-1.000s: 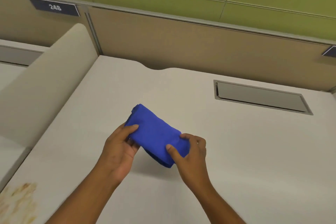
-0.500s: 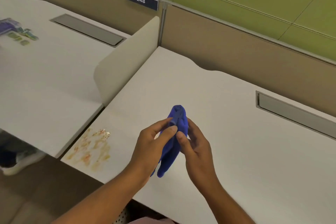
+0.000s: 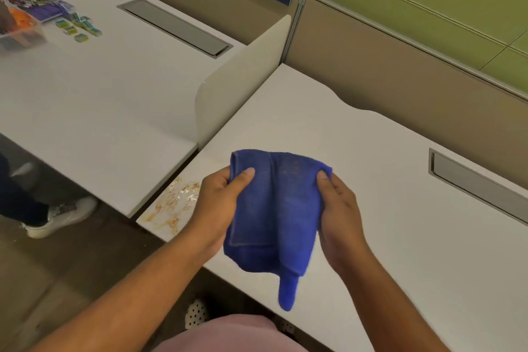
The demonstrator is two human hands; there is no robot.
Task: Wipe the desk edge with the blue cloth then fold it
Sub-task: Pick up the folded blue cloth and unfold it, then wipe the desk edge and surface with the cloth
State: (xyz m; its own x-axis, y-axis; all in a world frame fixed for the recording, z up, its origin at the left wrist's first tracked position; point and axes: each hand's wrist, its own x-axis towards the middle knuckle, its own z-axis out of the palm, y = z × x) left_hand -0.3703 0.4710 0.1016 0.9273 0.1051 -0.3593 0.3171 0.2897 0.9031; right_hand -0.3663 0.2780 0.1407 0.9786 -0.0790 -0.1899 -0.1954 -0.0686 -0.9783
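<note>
The blue cloth [image 3: 274, 208] hangs half unfolded in the air above the front of the white desk [image 3: 400, 208]. My left hand [image 3: 220, 203] pinches its upper left corner and my right hand [image 3: 337, 208] pinches its upper right corner. One loose corner of the cloth dangles below the rest, past the desk's front edge. An orange-brown stain [image 3: 174, 203] covers the desk's front left corner, just left of my left hand.
A cream divider panel [image 3: 243, 77] separates this desk from the neighbouring desk [image 3: 100, 88], which carries a plastic tub and small packets [image 3: 77, 27] at its far left. Grey cable slots [image 3: 480, 186] sit in both desks. Someone's white shoe [image 3: 60, 217] is on the floor at left.
The cloth was a folded bundle between both hands, then hung bunched; now it is spread wide between my hands. The view has swung left, and the stained desk corner has come into view.
</note>
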